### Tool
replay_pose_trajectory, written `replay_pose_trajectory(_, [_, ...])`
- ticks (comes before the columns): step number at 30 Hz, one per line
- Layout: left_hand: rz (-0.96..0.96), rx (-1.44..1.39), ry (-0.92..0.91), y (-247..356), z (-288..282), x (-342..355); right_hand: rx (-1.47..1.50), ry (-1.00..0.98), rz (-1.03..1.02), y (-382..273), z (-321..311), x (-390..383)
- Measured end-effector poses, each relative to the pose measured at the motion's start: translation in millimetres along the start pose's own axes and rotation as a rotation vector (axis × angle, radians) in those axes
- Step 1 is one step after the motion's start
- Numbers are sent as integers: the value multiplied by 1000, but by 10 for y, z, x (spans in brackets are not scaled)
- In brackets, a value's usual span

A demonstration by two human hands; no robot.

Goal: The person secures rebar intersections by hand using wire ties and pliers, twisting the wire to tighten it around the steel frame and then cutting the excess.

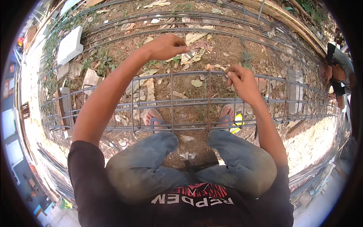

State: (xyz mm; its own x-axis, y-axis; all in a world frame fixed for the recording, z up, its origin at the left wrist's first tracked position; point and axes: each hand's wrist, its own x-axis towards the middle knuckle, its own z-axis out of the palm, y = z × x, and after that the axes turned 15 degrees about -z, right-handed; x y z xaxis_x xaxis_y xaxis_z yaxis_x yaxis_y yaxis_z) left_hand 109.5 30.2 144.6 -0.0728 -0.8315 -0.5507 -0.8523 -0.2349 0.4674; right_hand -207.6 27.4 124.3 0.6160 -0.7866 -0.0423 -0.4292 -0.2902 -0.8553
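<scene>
The steel cage (172, 94) over my feet (149, 114) looks stiff and heavy, best held by its long bars (191, 101), with my right hand (243, 81) curled at its far edge, my left hand (166, 47) bent beyond, any grip unclear.

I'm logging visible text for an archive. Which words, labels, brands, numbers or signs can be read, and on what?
Black shirt: white lettering, large, beside a red print; I won't copy its wording.
Yellow wrapper: any print is too small to read.
Elsewhere I can make out no text.
</scene>
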Motion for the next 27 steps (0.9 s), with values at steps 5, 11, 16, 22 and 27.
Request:
replay_pose_trajectory(5, [-135, -52, -208, 204, 1019, 647, 53, -61, 6, -26, 36, 12])
replay_pose_trajectory(11, [-301, -279, -335, 306, 1079, 634, 59, -34, 57, 18, -64, -54])
replay_pose_trajectory(16, [-351, -304, -354, 363, 1000, 601, -212, -47, -59, -68, -9, -85])
replay_pose_trajectory(22, [-489, -453, -434, 321, 990, 766, -743, -193, -312, 84, 514, -48])
replay_pose_trajectory(27, [-356, -427, -469, 160, 1101, 767, -815, -148, -370, -32, 682, 70])
